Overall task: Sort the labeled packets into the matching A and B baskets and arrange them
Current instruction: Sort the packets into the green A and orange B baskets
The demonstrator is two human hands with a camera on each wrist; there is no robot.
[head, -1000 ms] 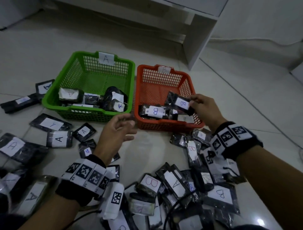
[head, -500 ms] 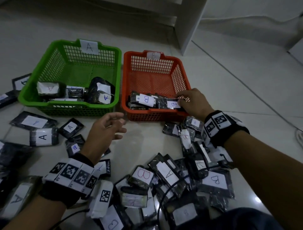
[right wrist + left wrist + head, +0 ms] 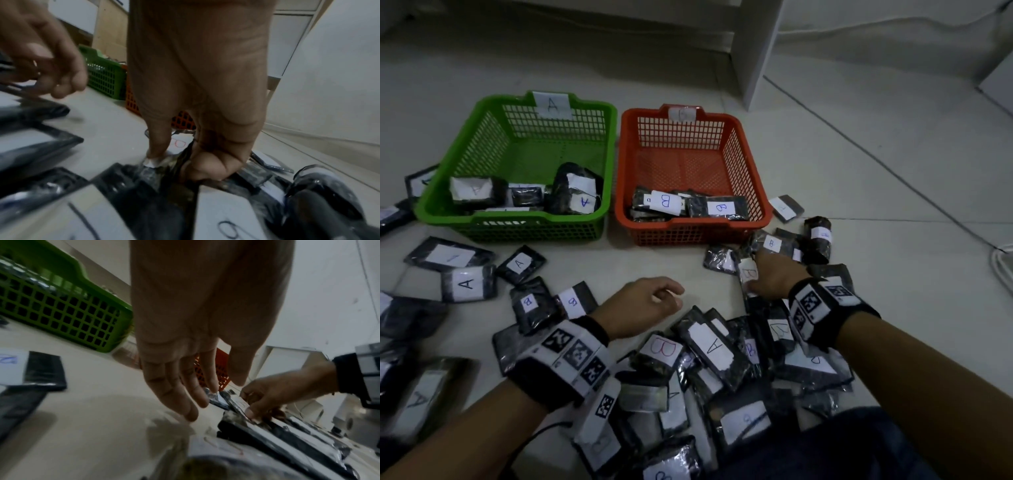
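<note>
The right hand pinches a red-lettered B packet off the floor pile, bound for the orange basket, while the left hand hovers relaxed, holding nothing.

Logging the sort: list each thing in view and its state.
green A basket: partly filled, A packets at near end.
orange B basket: partly filled, B packets at near end.
red-B packet: on floor pile, pinched by right hand.
left hand: empty, fingers relaxed, above floor.
floor pile: unsorted, mixed A and B.
</note>
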